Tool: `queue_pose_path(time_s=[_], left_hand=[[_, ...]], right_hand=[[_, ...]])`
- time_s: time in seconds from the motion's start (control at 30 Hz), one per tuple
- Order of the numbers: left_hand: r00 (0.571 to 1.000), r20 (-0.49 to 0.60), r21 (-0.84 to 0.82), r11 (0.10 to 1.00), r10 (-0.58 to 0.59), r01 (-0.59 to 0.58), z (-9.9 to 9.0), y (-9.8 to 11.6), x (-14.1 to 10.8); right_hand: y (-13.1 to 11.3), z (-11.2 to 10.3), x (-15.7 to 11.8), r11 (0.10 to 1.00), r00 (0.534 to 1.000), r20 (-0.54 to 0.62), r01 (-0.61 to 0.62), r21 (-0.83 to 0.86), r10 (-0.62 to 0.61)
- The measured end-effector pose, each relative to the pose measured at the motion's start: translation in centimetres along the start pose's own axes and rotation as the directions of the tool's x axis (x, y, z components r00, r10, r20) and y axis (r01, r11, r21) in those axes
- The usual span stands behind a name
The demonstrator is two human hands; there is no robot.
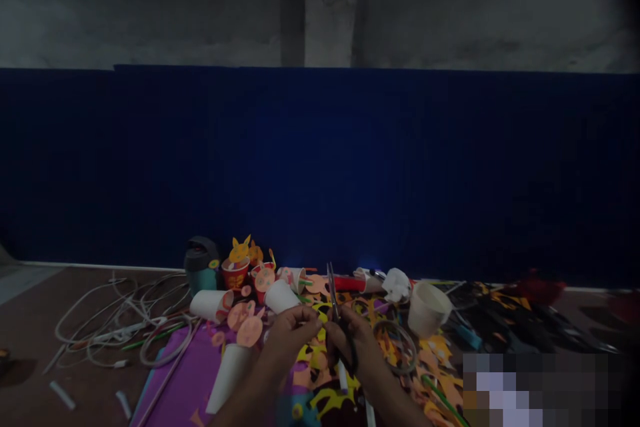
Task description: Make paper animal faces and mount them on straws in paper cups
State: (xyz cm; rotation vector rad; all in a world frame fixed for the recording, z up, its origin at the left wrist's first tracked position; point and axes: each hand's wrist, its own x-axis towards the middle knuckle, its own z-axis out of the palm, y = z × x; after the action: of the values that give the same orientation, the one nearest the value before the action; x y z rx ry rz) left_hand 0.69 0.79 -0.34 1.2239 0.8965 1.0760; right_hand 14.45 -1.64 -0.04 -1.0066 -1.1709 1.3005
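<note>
My right hand (pixel 357 343) is closed around the dark handles of a pair of scissors (pixel 332 290), whose metal blades point up and away from me. Just left of it, my left hand (pixel 293 337) pinches a small yellow paper piece (pixel 323 315) between thumb and fingers; its outline is hard to make out in the dim light. Beneath both hands lie yellow paper cut-outs (pixel 333 401) and orange paper scraps. A white paper cup (pixel 230 373) lies beside my left forearm, near round pink paper animal faces (pixel 250 330).
A teal bottle (pixel 201 270) and red cups (pixel 235 275) with paper animals stand at the back. Tangled white cable (pixel 115 320) lies left, near purple sheets (pixel 175 380). Rolls of tape (pixel 400 350) and a white tub (pixel 429 310) are right. A blue partition (pixel 320 167) rises behind.
</note>
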Motion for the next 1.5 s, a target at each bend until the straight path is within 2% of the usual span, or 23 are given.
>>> queue_pose_path(time_s=[0.17,0.3,0.43,0.6,0.73,0.9,1.03,1.5], left_hand=[[0.999,-0.048,-0.038,0.999,0.017,-0.019,0.3,0.3,-0.3],[0.990,-0.142,-0.154,0.987,0.021,-0.043,0.5,0.9,-0.7],[0.970,-0.242,-0.225,0.971,0.020,-0.076,0.9,1.2,-0.9],[0.951,-0.309,-0.232,0.971,-0.010,-0.065,1.3,0.3,-1.1],[0.953,-0.298,-0.254,0.967,-0.046,-0.032,1.7,-0.4,-1.4],[0.962,-0.262,-0.288,0.958,-0.070,-0.008,2.0,-0.5,-1.6],[0.970,-0.231,-0.290,0.957,-0.075,0.005,2.1,-0.3,-1.7],[0.962,-0.259,-0.264,0.965,-0.084,0.013,2.7,-0.1,-2.3]], right_hand=[[-0.3,0.1,-0.1,0.997,0.999,0.031,0.012,-0.078,-0.010],[0.3,0.3,-0.3,0.981,0.988,0.124,0.112,-0.158,-0.093],[1.2,0.9,-0.6,0.980,0.981,0.166,0.126,-0.153,-0.101],[2.1,1.3,-0.8,0.972,0.970,0.185,0.187,-0.143,-0.160],[2.6,1.6,-0.9,0.982,0.972,0.174,0.174,-0.074,-0.159],[2.0,2.0,-1.0,0.978,0.966,0.163,0.207,-0.038,-0.199],[1.9,2.1,-1.0,0.977,0.969,0.149,0.207,-0.040,-0.199],[2.7,2.2,-1.1,0.982,0.988,0.083,0.140,-0.128,-0.130]])
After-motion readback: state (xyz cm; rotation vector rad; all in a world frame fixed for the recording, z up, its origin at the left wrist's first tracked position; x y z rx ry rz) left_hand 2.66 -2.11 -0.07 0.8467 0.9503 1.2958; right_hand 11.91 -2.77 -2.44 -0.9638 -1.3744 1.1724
